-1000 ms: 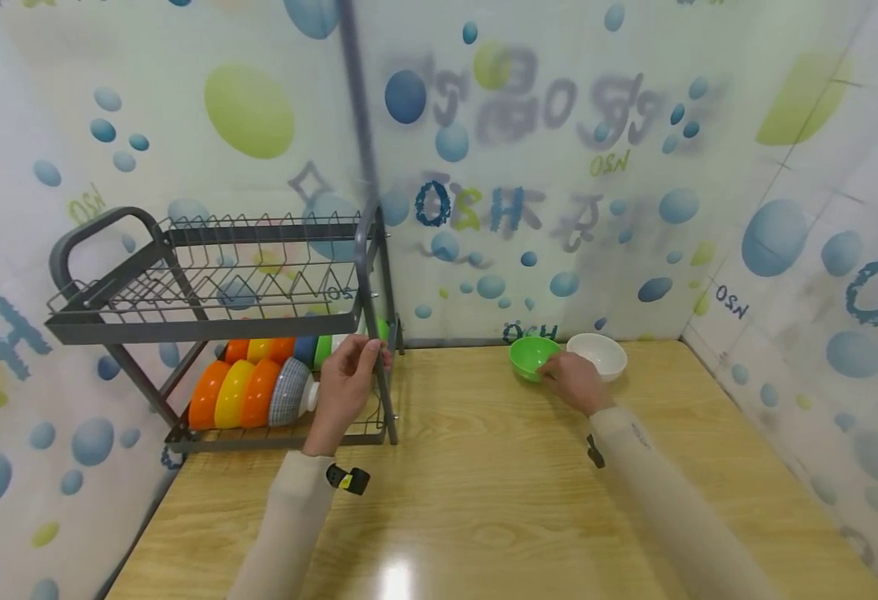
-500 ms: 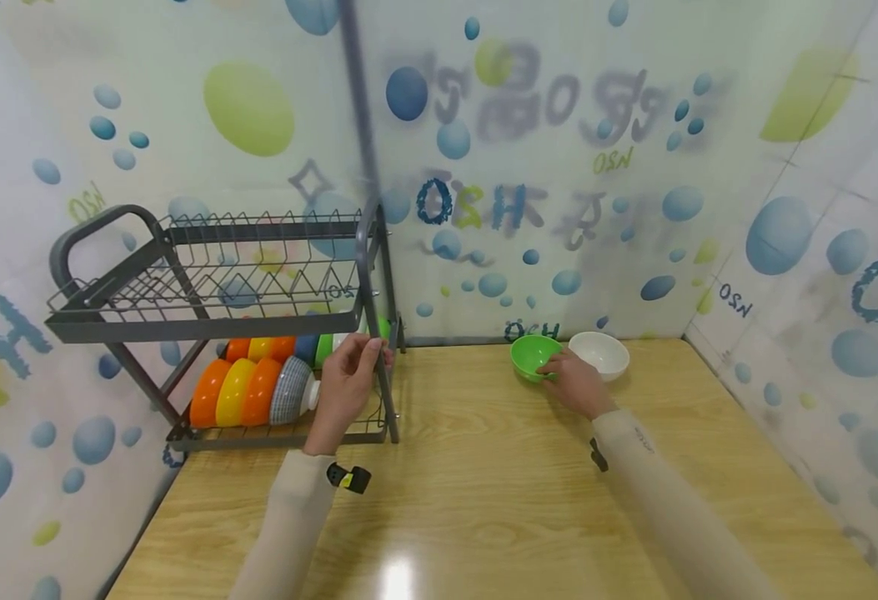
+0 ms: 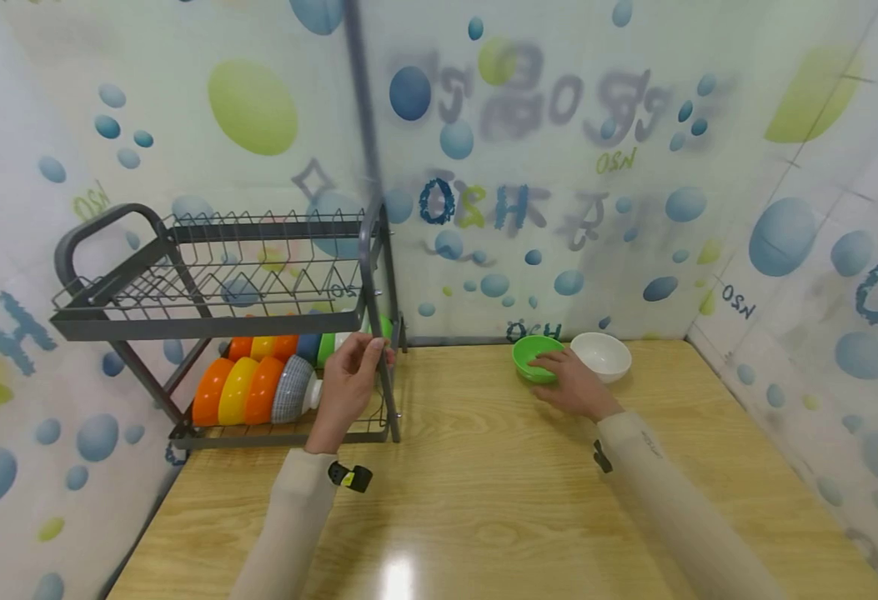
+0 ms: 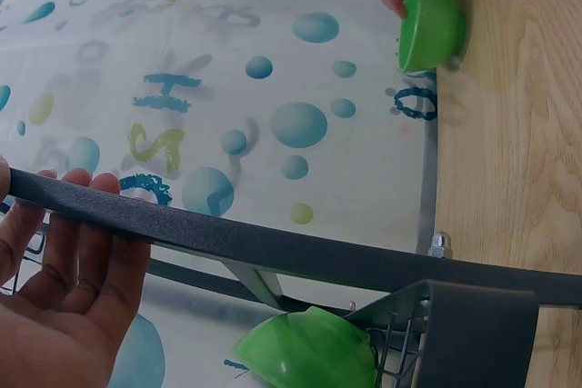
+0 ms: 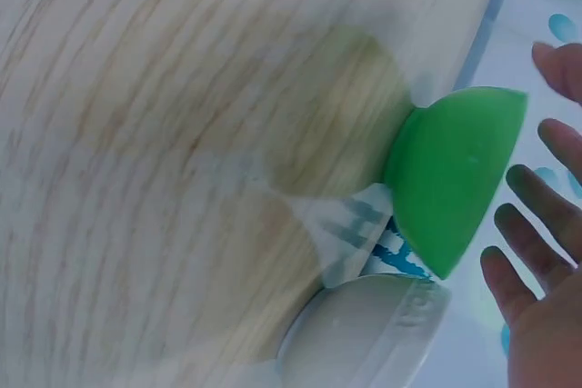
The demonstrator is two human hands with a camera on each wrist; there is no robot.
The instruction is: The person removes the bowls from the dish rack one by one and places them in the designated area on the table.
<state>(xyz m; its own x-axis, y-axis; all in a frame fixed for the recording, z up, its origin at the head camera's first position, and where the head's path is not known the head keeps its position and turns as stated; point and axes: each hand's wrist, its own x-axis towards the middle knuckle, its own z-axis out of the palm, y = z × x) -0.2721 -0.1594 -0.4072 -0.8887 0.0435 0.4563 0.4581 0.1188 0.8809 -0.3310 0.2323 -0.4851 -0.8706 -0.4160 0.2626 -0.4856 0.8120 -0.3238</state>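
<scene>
My left hand (image 3: pixel 343 387) grips the right front post of a dark grey two-tier dish rack (image 3: pixel 206 327). In the left wrist view its fingers curl round the rack's post (image 4: pixel 236 240). Over on the right, a small green bowl (image 3: pixel 525 352) stands upright on the table, beside a white bowl (image 3: pixel 604 354). My right hand (image 3: pixel 575 388) hovers over the green bowl's near right side with its fingers spread. The right wrist view shows those fingers (image 5: pixel 536 202) apart from the green bowl (image 5: pixel 459 170), holding nothing.
On the rack's lower tier, orange and yellow bowls (image 3: pixel 237 392) and a blue-patterned bowl (image 3: pixel 291 392) stand on edge in a row. More coloured bowls (image 3: pixel 262 347) form a row behind. A patterned sheet (image 3: pixel 461 225) hangs behind the wooden table (image 3: pixel 476 492).
My right hand has let go of the green bowl's rim, and its fingers have lifted and spread. The left hand keeps its grip on the rack. Both bowls stay in place.
</scene>
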